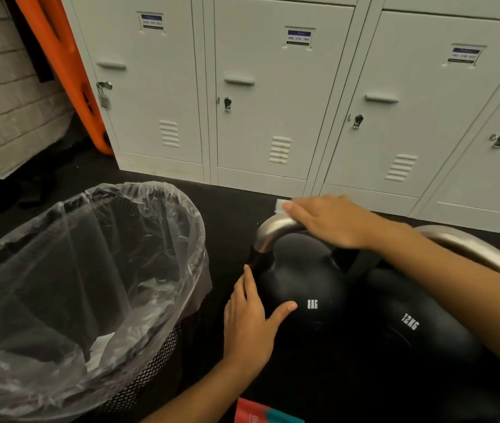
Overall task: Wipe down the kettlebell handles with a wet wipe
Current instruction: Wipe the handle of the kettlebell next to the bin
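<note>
A black 8 kg kettlebell with a silver handle stands on the dark floor. My right hand lies over the top of that handle, its fingers wrapped round it with a white wet wipe pressed underneath; only a corner of the wipe shows. My left hand rests flat against the left side of the ball, fingers straight, thumb across the front. A 12 kg kettlebell sits just to the right, its silver handle partly hidden behind my right forearm.
A mesh waste bin with a clear plastic liner stands close on the left, white scraps at its bottom. Grey lockers line the back. An orange board leans at the left wall. A red and teal packet lies at the bottom edge.
</note>
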{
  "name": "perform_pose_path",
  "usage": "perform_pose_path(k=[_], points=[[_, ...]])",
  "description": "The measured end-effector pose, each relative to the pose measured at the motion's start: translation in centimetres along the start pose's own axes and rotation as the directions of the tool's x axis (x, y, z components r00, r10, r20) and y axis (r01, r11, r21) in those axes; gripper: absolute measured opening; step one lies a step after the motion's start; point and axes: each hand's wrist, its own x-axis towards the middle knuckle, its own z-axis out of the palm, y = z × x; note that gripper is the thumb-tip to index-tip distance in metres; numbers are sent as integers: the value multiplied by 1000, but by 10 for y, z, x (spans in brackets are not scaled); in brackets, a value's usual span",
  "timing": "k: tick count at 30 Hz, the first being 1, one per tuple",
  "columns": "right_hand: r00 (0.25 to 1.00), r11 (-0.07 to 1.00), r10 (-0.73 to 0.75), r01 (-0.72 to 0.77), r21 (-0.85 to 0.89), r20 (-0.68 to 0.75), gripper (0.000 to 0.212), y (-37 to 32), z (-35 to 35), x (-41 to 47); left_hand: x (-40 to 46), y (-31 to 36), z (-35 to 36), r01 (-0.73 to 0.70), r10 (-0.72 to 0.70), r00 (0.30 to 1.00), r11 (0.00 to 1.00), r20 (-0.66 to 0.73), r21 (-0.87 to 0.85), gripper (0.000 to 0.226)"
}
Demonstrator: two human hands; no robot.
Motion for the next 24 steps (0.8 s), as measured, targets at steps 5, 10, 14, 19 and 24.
perform_pose_path(k=[5, 10, 14, 19, 24], points=[[987, 993, -104, 109, 38, -123, 54, 18, 13, -14, 0, 0, 0, -12, 12, 1000, 1000, 0, -5, 105], [963, 946, 73, 15, 324, -259, 41, 52, 21, -33, 0, -2, 0, -16, 16, 1000, 1000, -1, 3, 104], [933, 889, 187, -27, 458, -307, 41, 62, 30, -39, -1, 0, 0, -16, 16, 1000, 1000, -1, 2, 104], [914, 762, 291, -43, 646, -282, 42, 68, 35, -39, 1, -2, 0, -25, 25, 1000, 1000, 1, 18, 104], [938, 839, 147, 50, 542, -313, 38, 43, 24, -32, 0, -3, 2, -35, 35, 999, 999, -8, 25, 104]])
